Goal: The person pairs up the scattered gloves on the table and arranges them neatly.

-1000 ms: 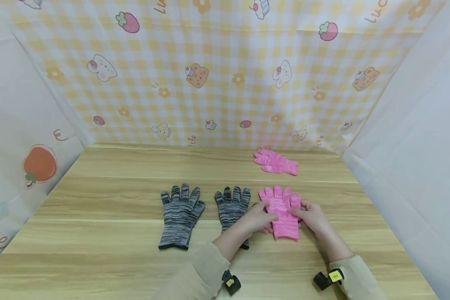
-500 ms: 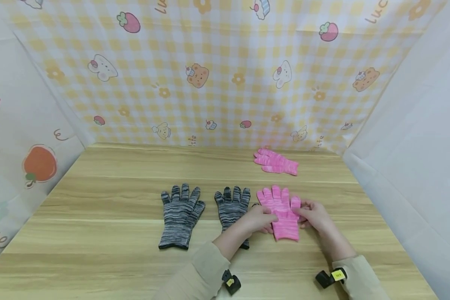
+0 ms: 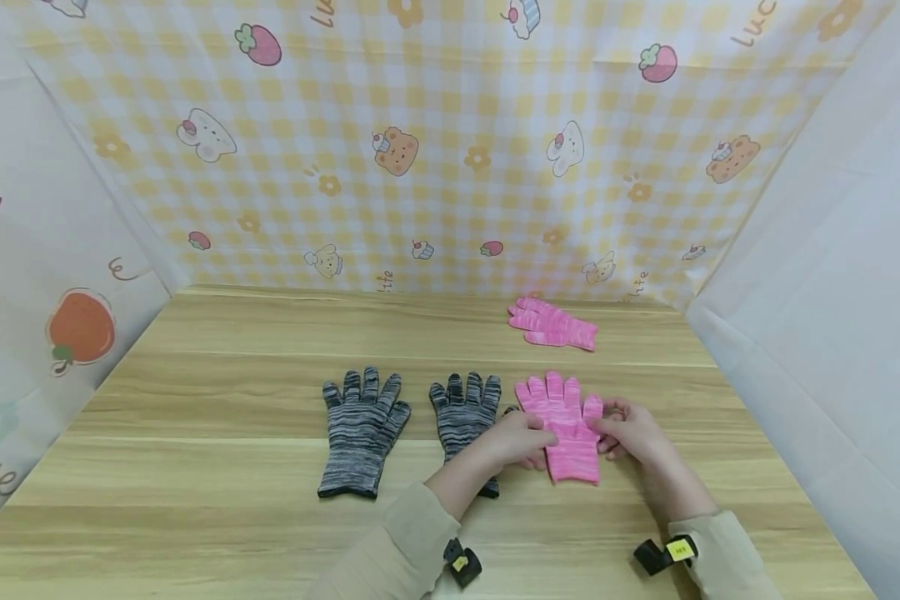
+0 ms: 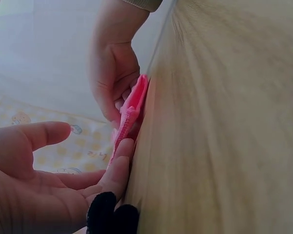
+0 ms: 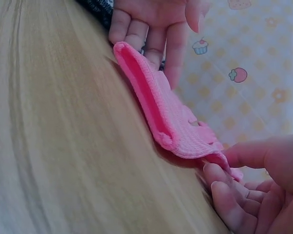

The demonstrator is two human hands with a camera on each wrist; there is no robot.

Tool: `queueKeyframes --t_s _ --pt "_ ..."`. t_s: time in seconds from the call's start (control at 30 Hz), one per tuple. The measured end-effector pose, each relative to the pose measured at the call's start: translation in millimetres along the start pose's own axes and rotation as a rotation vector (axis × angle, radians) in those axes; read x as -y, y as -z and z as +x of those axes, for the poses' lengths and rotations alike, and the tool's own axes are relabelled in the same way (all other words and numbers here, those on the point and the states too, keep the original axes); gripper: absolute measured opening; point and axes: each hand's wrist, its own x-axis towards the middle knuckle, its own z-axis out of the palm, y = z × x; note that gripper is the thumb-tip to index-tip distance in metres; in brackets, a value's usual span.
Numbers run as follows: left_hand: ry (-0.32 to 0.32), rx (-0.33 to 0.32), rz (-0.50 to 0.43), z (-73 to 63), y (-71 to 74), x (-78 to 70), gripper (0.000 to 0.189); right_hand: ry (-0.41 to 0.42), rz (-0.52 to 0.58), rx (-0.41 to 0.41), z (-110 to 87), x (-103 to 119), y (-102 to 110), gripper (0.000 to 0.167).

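Note:
A pink knitted glove (image 3: pixel 572 446) lies palm-flat between my two hands, fingers toward the back and cuff toward me. In the right wrist view, my right hand (image 5: pixel 263 185) pinches the glove's side edge between thumb and fingers. My left hand (image 3: pixel 516 440) is at the opposite side; its extended fingers touch the glove's edge (image 4: pixel 122 131) while the thumb stands away from it. The cuff opening (image 5: pixel 144 97) gapes slightly. Under my left forearm is a grey-black striped glove (image 3: pixel 461 421), partly hidden.
Another grey-black glove (image 3: pixel 354 442) lies flat to the left. Farther back, a second pink glove (image 3: pixel 555 325) lies sideways near the patterned curtain (image 3: pixel 450 200). All rest on a wood-grain table (image 3: pixel 232 483), with white cloth (image 3: pixel 817 275) at the right side.
My right hand has shifted slightly right, its thumb drawing back from the glove's palm toward its edge. The pink glove has slid slightly toward me. My left hand has barely moved.

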Motion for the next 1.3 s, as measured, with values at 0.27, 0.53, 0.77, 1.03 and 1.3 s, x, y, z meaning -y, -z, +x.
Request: queueKeyframes --t_s 0.27,0.53,0.77,1.03,1.3 --pt "-0.049 -0.037 0.144 -6.1 0.6 -7.9 0.046 0.134 -0.150 -0.021 0.6 -2 10 0.049" --pt "-0.225 -0.108 0.240 -5.9 1.9 -12.6 0.030 0.443 -0.416 -0.092 -1.1 2 13 0.036" --pt "-0.293 -0.104 0.414 -2.0 5.9 -14.8 0.026 0.531 -0.519 0.007 1.3 2 9 0.047" --pt "-0.266 0.016 0.671 0.4 1.6 -14.6 0.021 0.592 -0.586 0.093 0.6 -3 6 0.046" --pt "-0.288 0.112 0.808 -0.7 0.4 -12.5 0.020 0.559 -0.607 0.121 0.4 -8 6 0.046"
